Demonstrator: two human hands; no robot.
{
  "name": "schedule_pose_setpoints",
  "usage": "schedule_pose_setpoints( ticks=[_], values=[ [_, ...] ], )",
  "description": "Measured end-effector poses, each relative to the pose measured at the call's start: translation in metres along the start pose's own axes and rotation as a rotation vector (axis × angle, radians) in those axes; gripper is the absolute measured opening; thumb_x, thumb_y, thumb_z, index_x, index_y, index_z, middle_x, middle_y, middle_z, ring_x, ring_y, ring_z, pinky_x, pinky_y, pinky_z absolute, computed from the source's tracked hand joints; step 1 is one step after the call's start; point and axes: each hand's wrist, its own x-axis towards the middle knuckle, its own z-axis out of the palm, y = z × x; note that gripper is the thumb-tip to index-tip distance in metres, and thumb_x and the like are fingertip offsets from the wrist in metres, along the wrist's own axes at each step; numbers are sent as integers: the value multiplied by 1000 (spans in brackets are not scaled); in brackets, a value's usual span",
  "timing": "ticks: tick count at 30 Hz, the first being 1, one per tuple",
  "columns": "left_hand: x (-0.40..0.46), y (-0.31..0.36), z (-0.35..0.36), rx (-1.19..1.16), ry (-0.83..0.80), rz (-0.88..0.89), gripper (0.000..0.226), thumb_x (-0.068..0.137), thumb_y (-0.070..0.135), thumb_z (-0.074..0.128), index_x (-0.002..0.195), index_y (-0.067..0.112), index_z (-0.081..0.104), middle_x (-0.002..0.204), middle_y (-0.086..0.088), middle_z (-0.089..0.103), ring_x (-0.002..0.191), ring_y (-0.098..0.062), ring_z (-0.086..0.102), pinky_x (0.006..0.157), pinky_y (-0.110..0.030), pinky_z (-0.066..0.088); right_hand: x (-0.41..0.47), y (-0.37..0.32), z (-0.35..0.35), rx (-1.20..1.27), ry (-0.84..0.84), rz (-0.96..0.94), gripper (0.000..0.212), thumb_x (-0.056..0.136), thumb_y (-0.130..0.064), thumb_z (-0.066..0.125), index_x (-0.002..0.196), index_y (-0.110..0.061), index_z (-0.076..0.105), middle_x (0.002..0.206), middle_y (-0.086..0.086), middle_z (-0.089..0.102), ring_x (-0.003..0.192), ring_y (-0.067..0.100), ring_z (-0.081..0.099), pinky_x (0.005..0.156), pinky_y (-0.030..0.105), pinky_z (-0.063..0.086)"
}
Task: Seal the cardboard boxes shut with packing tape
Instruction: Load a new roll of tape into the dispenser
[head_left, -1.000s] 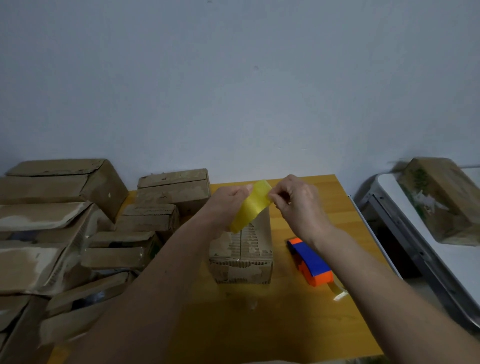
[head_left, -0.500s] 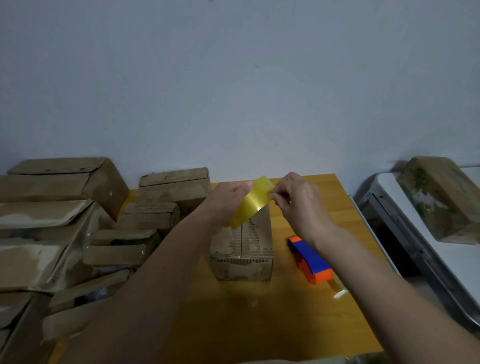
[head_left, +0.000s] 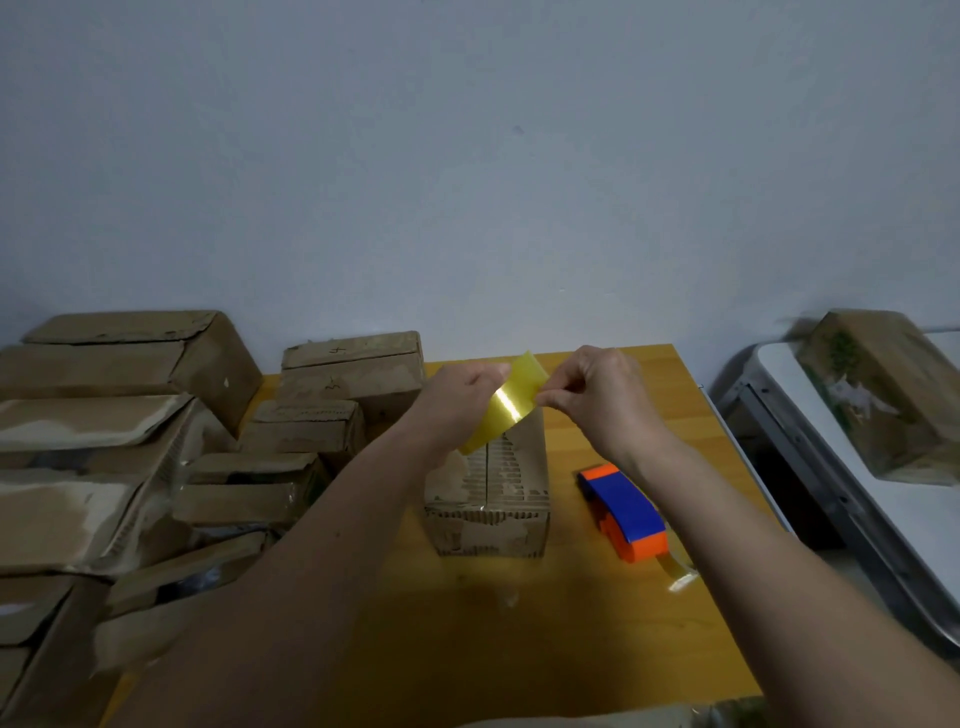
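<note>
Cardboard box (head_left: 488, 493) stands mid-tabletop (head_left: 519, 623), blue-and-orange tape dispenser (head_left: 623, 512) just right of it. Above the box, both hands pinch a yellow tape strip (head_left: 506, 402): left hand (head_left: 457, 395) on its left edge, right hand (head_left: 597, 389) on its right, fingers curled. Stacked boxes (head_left: 130, 441) crowd the left side, back to the wall.

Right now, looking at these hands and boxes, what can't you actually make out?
- Head view: far end of the box top, hidden behind the yellow tape strip and both hands.
- Left hand fingers: curled away behind the strip.
- Tape dispenser: its roll, covered by the blue shell.
- Stacked boxes: cut off by the left edge.
- Side-table box: print blurred.
</note>
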Motion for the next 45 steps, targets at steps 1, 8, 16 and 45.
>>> schedule_pose_setpoints(
  ticks=[1,8,16,45],
  values=[
    [-1,0,0,12,-9,2,37,102,30,44,127,9,61,131,-14,58,114,-24,55,83,-27,37,1,-1,-1,-30,-35,-9,8,82,-7,73,74,-9,73,74,-6,66,71,5,60,67,20,50],
    [-3,-5,-1,34,-103,-32,36,102,31,44,94,4,66,107,-16,60,94,-21,59,78,-36,42,0,5,-8,-272,-304,-203,10,91,-11,56,84,-7,61,89,0,50,77,13,46,66,18,33],
    [6,-1,-14,182,-283,-242,56,99,54,35,138,15,47,127,-15,52,105,-39,59,80,-57,56,-6,10,-1,-272,-171,-338,15,83,-6,62,76,-15,52,78,-2,52,68,15,47,61,22,32],
    [5,-20,-20,51,-403,-35,64,59,29,86,114,25,53,110,-2,63,96,-22,66,82,-41,59,15,35,-38,889,32,394,16,87,11,56,79,-2,52,71,16,67,54,22,66,49,27,57]
  ],
)
